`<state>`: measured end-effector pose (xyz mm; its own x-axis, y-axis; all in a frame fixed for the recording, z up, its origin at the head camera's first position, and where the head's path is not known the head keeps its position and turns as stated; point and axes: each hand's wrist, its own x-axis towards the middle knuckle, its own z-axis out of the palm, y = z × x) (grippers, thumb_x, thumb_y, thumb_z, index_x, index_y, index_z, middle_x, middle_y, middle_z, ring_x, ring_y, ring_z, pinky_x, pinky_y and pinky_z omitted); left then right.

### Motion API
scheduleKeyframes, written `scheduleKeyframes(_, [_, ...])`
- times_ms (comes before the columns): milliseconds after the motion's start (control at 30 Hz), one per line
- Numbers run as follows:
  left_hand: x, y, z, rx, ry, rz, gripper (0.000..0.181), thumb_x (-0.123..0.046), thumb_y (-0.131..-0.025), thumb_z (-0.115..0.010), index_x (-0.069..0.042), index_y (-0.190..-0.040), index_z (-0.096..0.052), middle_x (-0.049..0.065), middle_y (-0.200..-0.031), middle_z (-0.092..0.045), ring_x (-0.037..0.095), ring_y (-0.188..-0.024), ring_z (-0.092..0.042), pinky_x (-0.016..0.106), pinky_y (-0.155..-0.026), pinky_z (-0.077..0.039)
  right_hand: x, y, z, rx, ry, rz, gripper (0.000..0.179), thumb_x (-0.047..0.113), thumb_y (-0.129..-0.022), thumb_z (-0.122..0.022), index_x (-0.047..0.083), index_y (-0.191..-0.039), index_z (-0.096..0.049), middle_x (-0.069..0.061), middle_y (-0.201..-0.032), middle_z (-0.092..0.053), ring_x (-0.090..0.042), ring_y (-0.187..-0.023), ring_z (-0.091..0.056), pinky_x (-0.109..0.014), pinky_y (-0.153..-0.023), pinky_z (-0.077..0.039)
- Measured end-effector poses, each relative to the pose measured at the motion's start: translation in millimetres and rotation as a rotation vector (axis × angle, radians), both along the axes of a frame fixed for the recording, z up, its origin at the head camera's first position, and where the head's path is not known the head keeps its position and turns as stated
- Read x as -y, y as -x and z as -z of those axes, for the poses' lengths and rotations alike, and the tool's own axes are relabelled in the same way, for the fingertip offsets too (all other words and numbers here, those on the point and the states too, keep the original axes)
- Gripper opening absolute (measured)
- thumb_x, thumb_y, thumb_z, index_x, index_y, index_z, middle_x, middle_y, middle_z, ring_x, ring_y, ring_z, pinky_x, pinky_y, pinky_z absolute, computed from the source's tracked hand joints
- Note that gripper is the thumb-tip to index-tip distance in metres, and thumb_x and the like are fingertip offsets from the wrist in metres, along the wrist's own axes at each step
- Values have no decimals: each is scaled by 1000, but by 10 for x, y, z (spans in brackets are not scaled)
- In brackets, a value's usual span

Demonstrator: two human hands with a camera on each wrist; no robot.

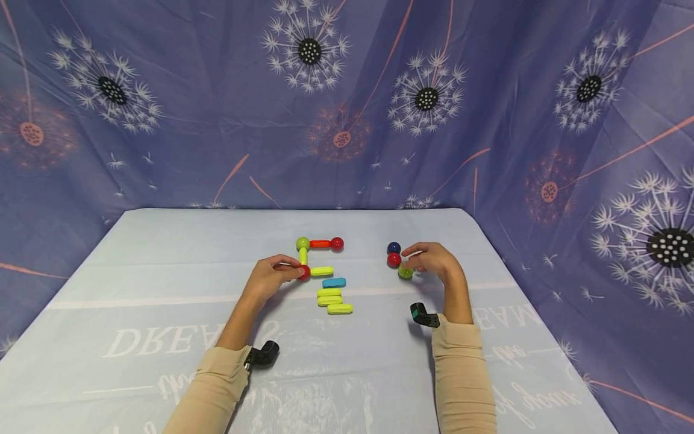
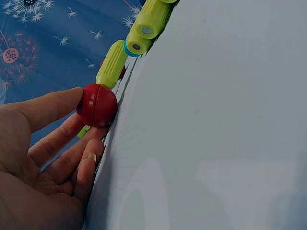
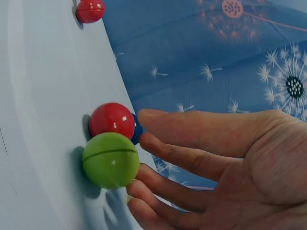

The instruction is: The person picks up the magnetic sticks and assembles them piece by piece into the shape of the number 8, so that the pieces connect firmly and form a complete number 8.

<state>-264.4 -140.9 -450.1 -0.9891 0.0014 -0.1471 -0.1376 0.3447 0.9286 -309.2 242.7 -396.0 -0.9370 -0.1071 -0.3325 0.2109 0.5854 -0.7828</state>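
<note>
My left hand (image 1: 267,278) pinches a red ball (image 2: 97,106) between thumb and fingers. A yellow-green rod (image 1: 322,271) extends right from that ball, and another rod (image 1: 303,256) runs up to a lime ball (image 1: 302,243). From there a red rod (image 1: 320,244) leads to a second red ball (image 1: 337,244). On the right, my right hand (image 1: 432,259) is beside a loose green ball (image 3: 110,160), its fingers loosely extended and the lower fingertips at or touching the ball's side. Against the green ball is a red ball (image 3: 111,120), with a blue ball (image 1: 394,248) behind it.
A blue rod (image 1: 334,283) lies just below the joined pieces. Several loose yellow-green rods (image 1: 340,308) lie nearer the front. A pale printed cloth (image 1: 374,374) covers the table, and a purple dandelion-patterned curtain (image 1: 233,120) hangs behind and to the sides.
</note>
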Motion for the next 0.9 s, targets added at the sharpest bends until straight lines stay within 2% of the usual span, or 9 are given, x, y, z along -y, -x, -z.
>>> scheduleKeyframes(100, [-2, -1, -1, 2, -6, -9, 32, -28, -88, -80, -10, -114, -73, 9, -108, -76, 21, -101, -66, 34, -86, -43, -32, 14, 32, 25, 5, -12, 46, 14, -84, -77, 3, -128, -66, -15, -128, -67, -21, -97, -63, -43, -97, -49])
scheduleKeyframes(300, [-3, -6, 6, -2, -5, -4, 33, -29, -88, -79, -10, -115, -73, 9, -110, -76, 21, -102, -66, 34, -88, -43, -53, 27, 72, 38, -9, -18, 48, 14, -82, -81, 3, -127, -68, -12, -121, -68, -19, -91, -62, -40, -90, -51])
scheduleKeyframes(533, [-4, -15, 0, 0, 1, -2, 32, -29, -88, -79, -12, -115, -73, 8, -110, -76, 22, -102, -66, 35, -88, -43, -49, 24, 92, 47, -37, -2, 49, 15, -79, -83, 3, -125, -69, -2, -93, -67, -18, -84, -59, -40, -87, -48])
scheduleKeyframes(633, [-3, -16, -4, 0, -2, -3, 32, -29, -88, -79, -12, -114, -73, 8, -109, -76, 22, -102, -66, 35, -88, -43, -52, 24, 100, 49, -50, 0, 48, 15, -79, -83, 4, -124, -70, 1, -86, -65, -19, -83, -59, -38, -84, -47])
scheduleKeyframes(900, [-4, -11, 5, -1, -6, -6, 32, -28, -88, -80, -11, -114, -73, 8, -109, -76, 21, -101, -67, 34, -87, -43, -64, 11, 112, 43, -69, 2, 44, 18, -79, -83, 7, -120, -73, -4, -97, -70, -20, -89, -62, -38, -87, -49])
